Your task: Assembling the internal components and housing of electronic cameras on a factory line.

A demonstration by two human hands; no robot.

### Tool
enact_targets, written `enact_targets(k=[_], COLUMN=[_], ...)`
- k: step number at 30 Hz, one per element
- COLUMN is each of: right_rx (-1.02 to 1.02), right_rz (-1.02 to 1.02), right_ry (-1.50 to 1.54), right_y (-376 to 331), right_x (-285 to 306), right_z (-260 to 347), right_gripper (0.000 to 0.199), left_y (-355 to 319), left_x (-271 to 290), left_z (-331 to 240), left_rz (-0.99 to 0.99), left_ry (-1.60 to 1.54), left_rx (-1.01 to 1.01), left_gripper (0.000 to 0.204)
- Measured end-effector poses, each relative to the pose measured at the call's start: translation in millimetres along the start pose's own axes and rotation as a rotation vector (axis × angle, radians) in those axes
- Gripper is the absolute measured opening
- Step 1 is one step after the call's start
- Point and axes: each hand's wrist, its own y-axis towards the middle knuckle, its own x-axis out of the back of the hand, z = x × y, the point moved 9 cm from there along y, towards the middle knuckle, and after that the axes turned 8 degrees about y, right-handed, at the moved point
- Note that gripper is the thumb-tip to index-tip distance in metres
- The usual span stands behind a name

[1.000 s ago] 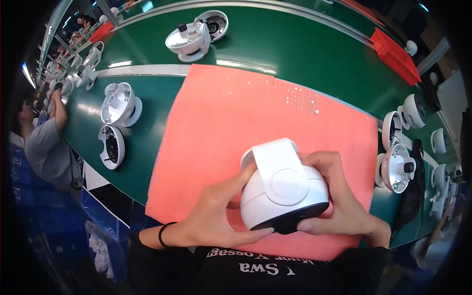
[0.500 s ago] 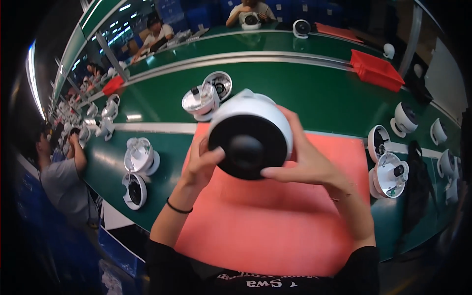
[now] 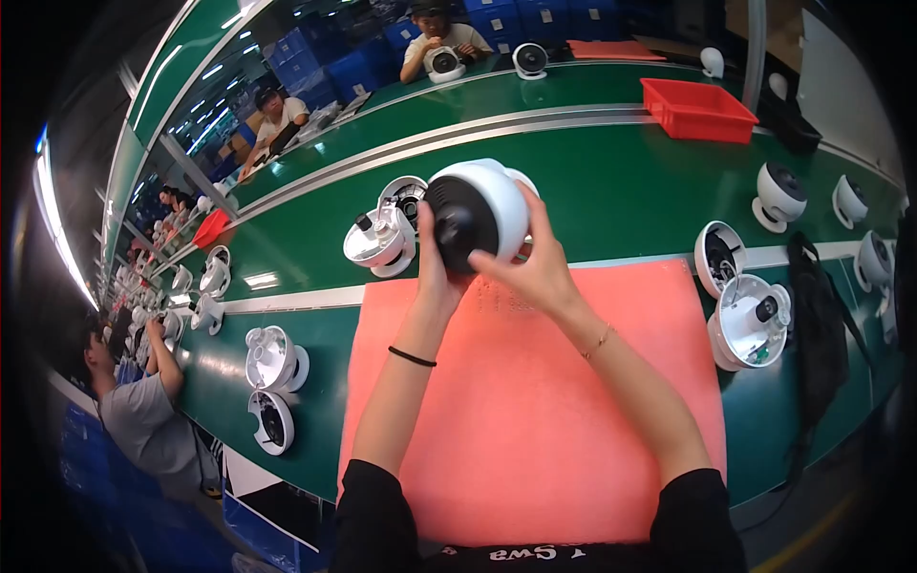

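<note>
Above the far edge of a pink mat [image 3: 535, 411], I hold up a white ball-shaped device [image 3: 504, 212] with a round black front. That front is turned toward the left, and a round bump stands out at its middle. My left hand [image 3: 436, 267] presses against the black front's near-left edge. On the right side, my right hand [image 3: 537, 272] curls round the white shell, its thumb on the lower rim. Just behind my left hand, an opened white housing [image 3: 377, 246] with inner parts showing sits on the green table beside its dark-lined other half [image 3: 406, 196].
Opened housings lie at left [image 3: 272, 358] and right [image 3: 750, 325]. Closed round devices [image 3: 781, 196] stand at far right near a black bag [image 3: 812, 334]. A red bin [image 3: 702, 110] sits behind, on the green bench [image 3: 592, 172]. Co-workers sit at left and across.
Both hands have carried the white device farther away, and its black front has turned from facing me toward the left. The view has shifted, showing more of the pink mat.
</note>
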Motion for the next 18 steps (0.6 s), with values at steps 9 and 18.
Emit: enact_targets(k=[9,18], right_rx=[-0.507,-0.66], right_rz=[-0.488,-0.241], right_ry=[0.583,0.44], right_y=[0,-5], right_x=[100,99], right_z=[-96,-111], right_gripper=[0.084,0.063], left_y=[32,38], left_x=[112,155], left_z=[-2,31], left_rz=[-0.3,-0.469], left_ry=[-0.134,-0.282], left_rx=[-0.011,-0.006], left_gripper=[0.077,0.065])
